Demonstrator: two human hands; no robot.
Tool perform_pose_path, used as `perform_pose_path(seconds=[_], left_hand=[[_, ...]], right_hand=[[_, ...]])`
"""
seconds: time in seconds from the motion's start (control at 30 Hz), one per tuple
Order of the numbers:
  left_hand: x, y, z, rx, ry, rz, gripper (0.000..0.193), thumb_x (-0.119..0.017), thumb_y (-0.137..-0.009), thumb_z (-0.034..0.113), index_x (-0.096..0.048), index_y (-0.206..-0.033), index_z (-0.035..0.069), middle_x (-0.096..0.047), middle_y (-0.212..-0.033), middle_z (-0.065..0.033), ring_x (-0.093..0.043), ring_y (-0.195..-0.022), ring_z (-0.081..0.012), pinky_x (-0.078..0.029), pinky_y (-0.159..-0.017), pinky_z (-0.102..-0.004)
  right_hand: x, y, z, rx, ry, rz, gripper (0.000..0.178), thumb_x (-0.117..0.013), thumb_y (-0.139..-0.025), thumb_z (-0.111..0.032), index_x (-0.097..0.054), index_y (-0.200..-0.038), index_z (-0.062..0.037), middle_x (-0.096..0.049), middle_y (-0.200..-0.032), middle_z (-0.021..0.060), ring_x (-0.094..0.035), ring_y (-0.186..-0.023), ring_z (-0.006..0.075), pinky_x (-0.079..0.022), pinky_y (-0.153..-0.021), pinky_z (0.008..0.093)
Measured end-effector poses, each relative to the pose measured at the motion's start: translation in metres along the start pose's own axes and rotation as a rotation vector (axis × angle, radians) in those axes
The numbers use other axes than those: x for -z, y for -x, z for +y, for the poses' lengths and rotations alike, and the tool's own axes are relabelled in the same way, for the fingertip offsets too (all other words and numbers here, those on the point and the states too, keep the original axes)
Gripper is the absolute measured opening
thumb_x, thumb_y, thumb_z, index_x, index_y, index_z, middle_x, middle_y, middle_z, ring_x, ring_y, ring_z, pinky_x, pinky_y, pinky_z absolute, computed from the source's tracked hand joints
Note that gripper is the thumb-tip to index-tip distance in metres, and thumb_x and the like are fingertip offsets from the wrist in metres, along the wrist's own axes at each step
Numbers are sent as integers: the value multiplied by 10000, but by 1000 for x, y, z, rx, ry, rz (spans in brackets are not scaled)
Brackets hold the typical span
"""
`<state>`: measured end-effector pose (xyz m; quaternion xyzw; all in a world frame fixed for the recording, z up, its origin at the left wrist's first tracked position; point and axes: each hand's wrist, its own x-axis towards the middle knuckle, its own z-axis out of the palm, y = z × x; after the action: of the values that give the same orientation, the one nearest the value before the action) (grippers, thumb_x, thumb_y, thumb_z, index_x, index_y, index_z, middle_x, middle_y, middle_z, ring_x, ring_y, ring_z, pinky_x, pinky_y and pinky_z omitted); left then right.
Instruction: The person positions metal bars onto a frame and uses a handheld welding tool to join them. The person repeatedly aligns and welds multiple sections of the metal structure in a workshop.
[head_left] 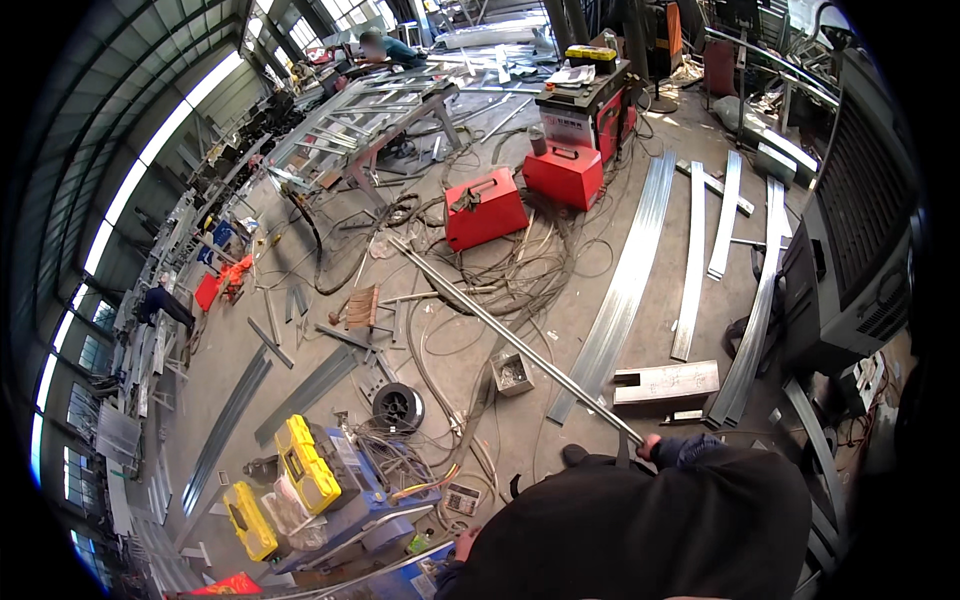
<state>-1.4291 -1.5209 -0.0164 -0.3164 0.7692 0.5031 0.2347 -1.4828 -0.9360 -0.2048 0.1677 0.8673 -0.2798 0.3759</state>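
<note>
Closed around the near end of a long, thin metal bar (515, 345) is my right hand (649, 446), beside my dark clothing. The bar slants away to the far left, its far end close to the coiled cables on the floor. My left hand (467, 543) is low by my body, next to a blue machine (385, 525); its fingers are too small and partly hidden to read. Yellow tool cases (307, 465) sit on that machine. A small square box of bits (512, 374) stands on the floor beside the bar.
Two red machine cases (486, 210) stand ahead among tangled cables (500, 285). Long metal profiles (630, 270) lie to the right, near a large grey cooler (845, 230). A wire spool (398, 408) is left of the bar. People work farther off, one at the far frames (395, 50).
</note>
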Motion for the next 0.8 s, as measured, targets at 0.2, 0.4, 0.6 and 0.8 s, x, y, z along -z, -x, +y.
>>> perform_pose_path(seconds=[0.2,0.4,0.6,0.8], left_hand=[[42,-82,3,256,-5,-37,354,-713,-1048,262,-701,-1273,-12,-753,-1083,-90,-714,-970,-176,-568,-849,-333],[140,-272,110,172,-18,-82,343,-705,-1056,293,-724,-1220,-8,-759,-1039,-77,-710,-941,-164,-569,-814,-335],[252,-482,378,-98,443,-151,445,-696,-1076,250,-606,-1449,25,-735,-1125,-58,-690,-1009,-138,-564,-824,-291],[266,-562,676,-360,365,-673,666,-727,-1066,251,-415,-1600,6,-589,-1482,-160,-583,-1371,-240,-500,-1106,-389]], right_hand=[[175,-152,-273,163,-71,158,331,-716,-850,-319,-779,-1016,-39,-773,-992,261,-758,-974,436,-600,-849,512],[251,-245,-467,255,-159,360,342,-698,-864,-295,-736,-1047,-9,-752,-1017,292,-726,-995,488,-583,-872,559],[251,-252,-614,256,-143,207,371,-731,-858,-284,-719,-1103,-4,-756,-1033,287,-728,-1036,465,-566,-912,543],[293,-270,-798,400,-170,143,366,-738,-875,-258,-680,-1127,1,-764,-971,256,-733,-971,468,-567,-856,543]])
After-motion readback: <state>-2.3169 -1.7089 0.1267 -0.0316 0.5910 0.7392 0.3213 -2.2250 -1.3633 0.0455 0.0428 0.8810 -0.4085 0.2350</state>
